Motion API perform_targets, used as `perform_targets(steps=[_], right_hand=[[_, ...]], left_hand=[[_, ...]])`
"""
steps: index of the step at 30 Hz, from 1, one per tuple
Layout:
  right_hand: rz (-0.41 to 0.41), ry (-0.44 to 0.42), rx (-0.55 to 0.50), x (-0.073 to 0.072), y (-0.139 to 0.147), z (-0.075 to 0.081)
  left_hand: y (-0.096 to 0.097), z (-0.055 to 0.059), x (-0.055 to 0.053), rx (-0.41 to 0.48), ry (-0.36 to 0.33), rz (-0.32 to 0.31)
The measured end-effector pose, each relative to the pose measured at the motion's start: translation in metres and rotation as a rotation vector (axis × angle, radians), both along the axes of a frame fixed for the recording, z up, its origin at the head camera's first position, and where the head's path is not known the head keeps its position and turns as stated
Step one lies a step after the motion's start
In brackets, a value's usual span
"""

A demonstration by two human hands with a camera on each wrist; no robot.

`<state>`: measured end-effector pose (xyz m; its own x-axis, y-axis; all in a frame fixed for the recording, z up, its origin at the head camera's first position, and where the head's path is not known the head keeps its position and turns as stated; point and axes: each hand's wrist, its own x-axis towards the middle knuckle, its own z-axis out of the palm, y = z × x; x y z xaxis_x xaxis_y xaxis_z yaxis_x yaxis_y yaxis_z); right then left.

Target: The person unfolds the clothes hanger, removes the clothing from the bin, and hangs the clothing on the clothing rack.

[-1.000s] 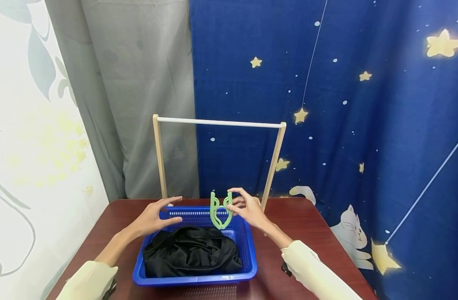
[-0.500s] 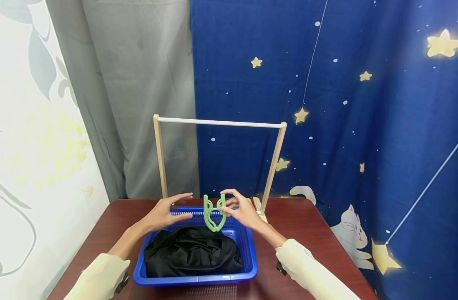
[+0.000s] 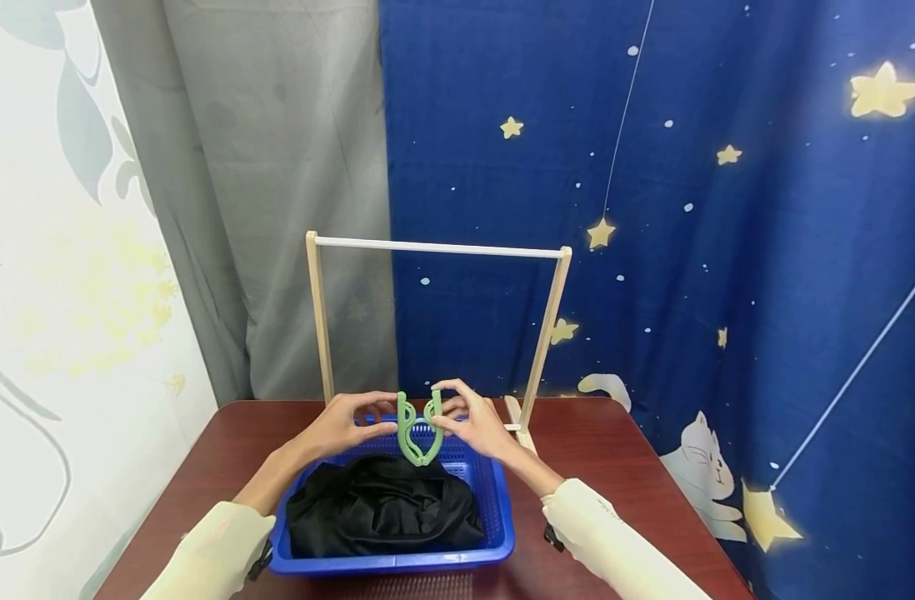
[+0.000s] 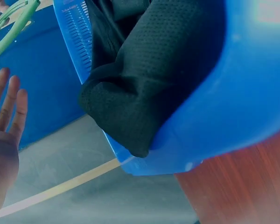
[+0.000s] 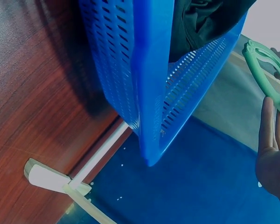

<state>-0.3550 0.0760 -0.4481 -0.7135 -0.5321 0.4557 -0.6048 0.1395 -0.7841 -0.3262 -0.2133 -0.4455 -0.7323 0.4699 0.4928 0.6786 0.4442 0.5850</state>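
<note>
Since the earlier frame, the left hand (image 3: 345, 421) has come closer to the green hanger (image 3: 405, 435), and the right hand (image 3: 476, 423) has carried this hanger a little to the left. Nearest to the person is the blue basket (image 3: 390, 565) on the red-brown table (image 3: 585, 458), with black cloth (image 3: 382, 508) heaped inside it. The green hanger is in the air over the far part of the basket, its two arms pointing upward. The right hand pinches one arm between thumb and fingers. The left hand is at the other arm, its fingers rather straight and the thumb apart; if it already touches, I cannot tell. The step in hand is, I judge, to bring the second hand onto the hanger; the next move probably calls for a light, equal pinch on both arms. Behind stands the rack (image 3: 550, 333), and farther back the blue curtain (image 3: 472, 183).
</note>
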Motion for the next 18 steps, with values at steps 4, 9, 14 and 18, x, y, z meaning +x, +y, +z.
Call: perform_targets(steps=[4, 9, 14, 18], right_hand=[[0.015, -0.002, -0.011, 0.006, 0.000, 0.007], [0.016, 0.015, -0.022, 0.019, -0.001, 0.022], [0.018, -0.002, -0.018, 0.022, -0.002, 0.022], [0.028, -0.009, -0.014, 0.012, -0.001, 0.012]], left_hand=[[0.001, -0.002, -0.002, -0.019, 0.022, 0.009], [0.005, -0.003, -0.005, -0.018, 0.063, -0.006], [0.010, 0.001, -0.006, 0.014, 0.033, -0.026], [0.014, 0.004, -0.005, 0.030, 0.025, -0.037]])
